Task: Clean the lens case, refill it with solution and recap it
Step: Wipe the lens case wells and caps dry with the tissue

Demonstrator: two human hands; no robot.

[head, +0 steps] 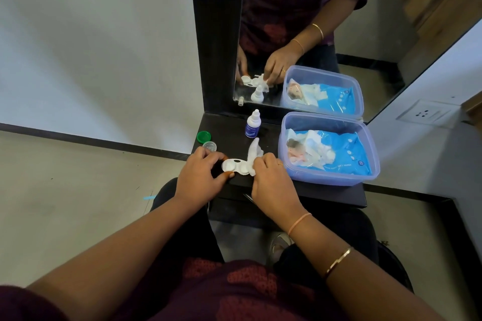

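Note:
A white lens case [234, 166] with two uncapped wells lies on the black shelf [307, 191]. My left hand [202, 173] pinches its left end between thumb and fingers. My right hand [270, 177] holds a white wet wipe [253, 151] against the case's right well; the wipe's loose end sticks up and away. A green cap [203, 136] and a clear cap [209, 146] sit at the shelf's left edge. The small white solution bottle [252, 124] with a blue label stands upright behind the case, capped.
A translucent blue tub [370, 161] holding a blue pack of wet wipes [339, 154] fills the shelf's right side. A mirror [339, 34] rises behind the shelf and reflects hands and objects. A wall socket [425, 113] is at the right. My knees are below the shelf.

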